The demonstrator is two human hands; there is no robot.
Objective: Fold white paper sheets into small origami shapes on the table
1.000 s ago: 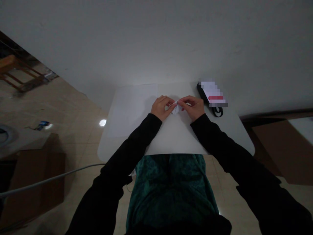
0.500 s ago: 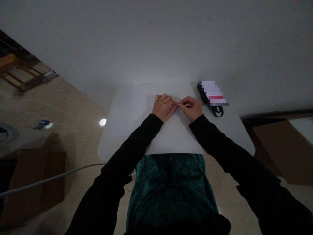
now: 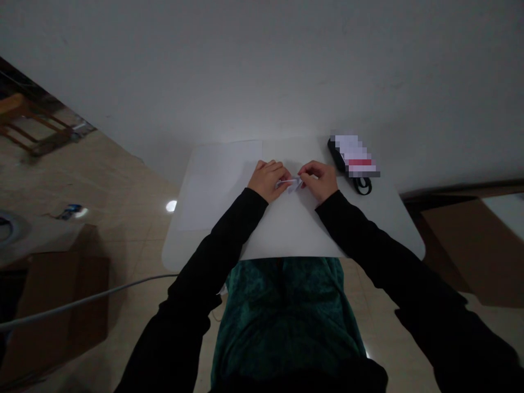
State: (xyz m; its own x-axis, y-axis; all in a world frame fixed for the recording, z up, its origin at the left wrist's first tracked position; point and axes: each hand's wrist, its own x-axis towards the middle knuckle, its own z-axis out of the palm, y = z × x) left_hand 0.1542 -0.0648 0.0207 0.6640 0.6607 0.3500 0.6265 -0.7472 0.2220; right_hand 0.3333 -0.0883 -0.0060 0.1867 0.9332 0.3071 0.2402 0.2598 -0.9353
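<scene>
A small folded piece of white paper is held between my two hands, above the middle of the white table. My left hand pinches its left side between thumb and fingers. At the right side, my right hand grips its edge with thumb and forefinger. The fingers hide part of the folds, so the exact shape cannot be made out. A large flat white sheet of paper lies on the table to the left, partly beneath my left hand and forearm.
At the table's back right lies a dark case with a blurred, pixelated face and a black strap loop. A wall rises behind the table. Cardboard boxes stand to the left and right. A grey cable runs in from the left.
My left hand has shifted slightly left, and the gap between my hands has widened. More of the folded paper now shows between my fingers.
</scene>
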